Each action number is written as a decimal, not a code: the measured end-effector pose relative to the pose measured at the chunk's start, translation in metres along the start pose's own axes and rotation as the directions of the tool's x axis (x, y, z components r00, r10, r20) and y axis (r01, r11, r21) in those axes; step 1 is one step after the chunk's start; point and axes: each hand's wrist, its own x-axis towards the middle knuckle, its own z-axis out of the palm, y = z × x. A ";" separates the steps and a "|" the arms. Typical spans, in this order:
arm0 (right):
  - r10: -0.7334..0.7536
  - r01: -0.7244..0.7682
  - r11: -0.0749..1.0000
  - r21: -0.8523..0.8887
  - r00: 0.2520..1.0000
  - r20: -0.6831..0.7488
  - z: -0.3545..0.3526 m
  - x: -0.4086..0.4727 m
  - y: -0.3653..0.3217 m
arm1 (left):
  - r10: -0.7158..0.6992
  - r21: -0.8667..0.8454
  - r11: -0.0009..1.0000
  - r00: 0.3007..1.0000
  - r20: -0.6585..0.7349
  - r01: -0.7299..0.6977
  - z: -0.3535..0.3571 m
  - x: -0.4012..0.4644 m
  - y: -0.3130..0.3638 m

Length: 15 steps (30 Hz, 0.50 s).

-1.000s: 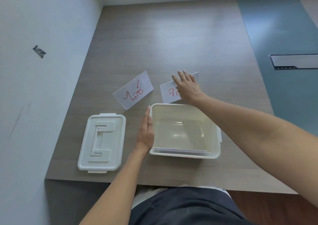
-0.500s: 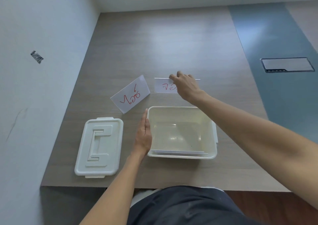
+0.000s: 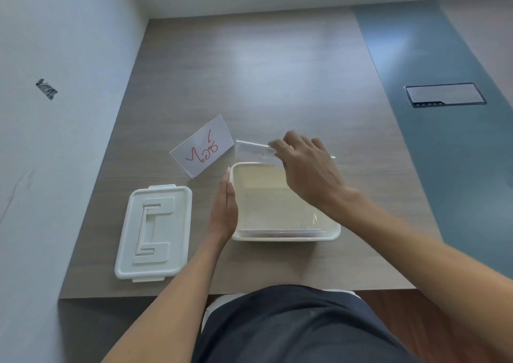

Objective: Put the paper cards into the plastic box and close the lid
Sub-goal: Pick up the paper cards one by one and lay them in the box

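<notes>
My right hand (image 3: pixel 308 165) pinches a white paper card (image 3: pixel 254 154) above the cream plastic box (image 3: pixel 283 236); my left hand (image 3: pixel 224 210), flat, presses its side

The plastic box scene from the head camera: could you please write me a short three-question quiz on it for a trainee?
1. True or false: the lid is already on the plastic box.
2. Which hand holds a paper card? A) left hand B) right hand C) neither
3. Fill in: the card with red writing lies on the ____, beyond the box's far left corner.

Key
1. False: the lid lies flat on the table, left of the open box.
2. B: the right hand holds the lifted card over the box's far rim, while the left hand rests flat against the box's left wall.
3. table
</notes>
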 end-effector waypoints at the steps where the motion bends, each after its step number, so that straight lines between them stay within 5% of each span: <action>1: 0.000 0.000 1.000 0.012 1.000 0.006 0.000 -0.010 -0.002 | -0.007 0.007 1.000 1.000 -0.002 0.007 0.000 0.000 0.000; 10: -0.030 0.011 0.999 0.048 0.911 0.412 0.046 -0.076 -0.010 | -0.053 0.054 0.997 0.998 -0.019 0.054 0.002 0.001 -0.001; 15: -0.067 0.015 0.994 0.104 0.855 0.515 0.056 -0.093 -0.015 | -0.058 0.040 0.997 0.998 -0.034 0.059 0.004 0.003 -0.003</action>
